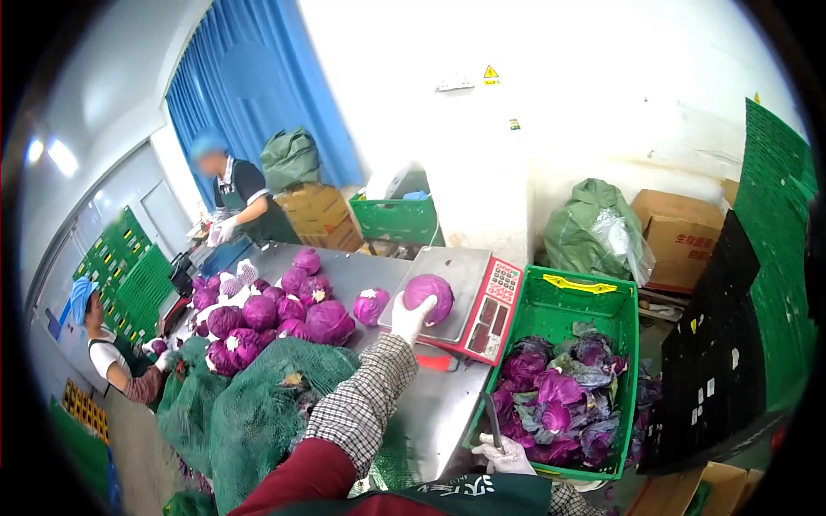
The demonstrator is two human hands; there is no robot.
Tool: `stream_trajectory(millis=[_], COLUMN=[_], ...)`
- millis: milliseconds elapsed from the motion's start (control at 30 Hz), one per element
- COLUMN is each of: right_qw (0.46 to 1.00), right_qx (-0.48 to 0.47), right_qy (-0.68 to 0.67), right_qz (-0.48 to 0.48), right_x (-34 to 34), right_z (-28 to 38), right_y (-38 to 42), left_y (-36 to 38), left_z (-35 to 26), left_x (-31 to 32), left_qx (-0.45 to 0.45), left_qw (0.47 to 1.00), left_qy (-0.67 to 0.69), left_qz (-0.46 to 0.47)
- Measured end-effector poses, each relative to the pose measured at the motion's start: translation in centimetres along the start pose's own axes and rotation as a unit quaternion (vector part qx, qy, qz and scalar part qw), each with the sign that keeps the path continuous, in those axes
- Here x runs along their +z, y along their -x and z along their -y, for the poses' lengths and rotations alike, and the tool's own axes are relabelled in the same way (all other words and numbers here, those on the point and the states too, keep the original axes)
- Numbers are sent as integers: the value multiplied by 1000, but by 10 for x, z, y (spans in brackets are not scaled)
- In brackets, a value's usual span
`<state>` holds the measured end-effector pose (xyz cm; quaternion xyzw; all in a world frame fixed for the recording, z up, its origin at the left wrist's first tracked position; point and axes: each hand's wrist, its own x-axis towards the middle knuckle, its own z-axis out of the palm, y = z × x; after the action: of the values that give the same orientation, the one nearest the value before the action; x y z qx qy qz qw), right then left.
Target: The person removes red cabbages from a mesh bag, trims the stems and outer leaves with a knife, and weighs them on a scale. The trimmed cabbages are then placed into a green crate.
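Note:
A red cabbage [434,295] rests at the digital scale's plate [447,262], and my left hand [408,318], in a white glove, is closed around its near side. Low in the view, beside the green crate [627,378], my gloved right hand [508,457] grips a knife [492,419] with its blade pointing up. Red and white keys and displays mark the scale's panel [493,310]. One more cabbage [371,306] sits just left of the scale. A red-handled object [436,358] lies on the table by the scale's near edge, partly behind my sleeve.
Several red cabbages [260,312] are heaped on the metal table [447,400], left. A green mesh sack [258,413] lies before them. Trimmed leaves [555,400] fill the crate's lower part. Two co-workers [245,193] in blue caps stand beyond. Black crate panels [714,344] rise at right.

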<state>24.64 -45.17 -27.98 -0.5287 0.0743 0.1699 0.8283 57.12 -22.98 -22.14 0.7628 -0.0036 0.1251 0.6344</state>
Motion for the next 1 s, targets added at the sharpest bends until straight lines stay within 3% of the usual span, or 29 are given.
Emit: stream_trajectory(millis=[67,133,167,267,367,467,633,833,1000], right_qw=[1000,998,998,1000,998,997,998,996,996], right_qx=[6,21,35,2,-2,13,28,19,21], right_qy=[1,46,57,11,7,18,-3,4,37], right_qz=[-7,-23,-13,22,62,68,64,86,83], right_x=[-8,-8,-10,-22,-19,-17,-19,-26,-26], right_z=[-9,-5,-2,-25,-27,-23,-19,-28,-27], right_y=[-4,0,0,-11,-18,-20,-21,-26,-21], left_y=[-14,-4,-12,-3,7,-14,-22,-41,-41], left_z=[13,-22,-11,-59,-89,-73,-60,-56,-100], left_x=[-5,-16,-23,-41,-49,-65,-67,-74,-73], left_qx=[-31,-65,-23,-60,-57,-36,-66,43,143], left_qw=[995,993,993,984,977,957,975,968,934], left_qy=[77,5,-105,-83,-72,-214,-146,-229,-314], left_qz=[62,95,44,147,192,192,152,96,99])
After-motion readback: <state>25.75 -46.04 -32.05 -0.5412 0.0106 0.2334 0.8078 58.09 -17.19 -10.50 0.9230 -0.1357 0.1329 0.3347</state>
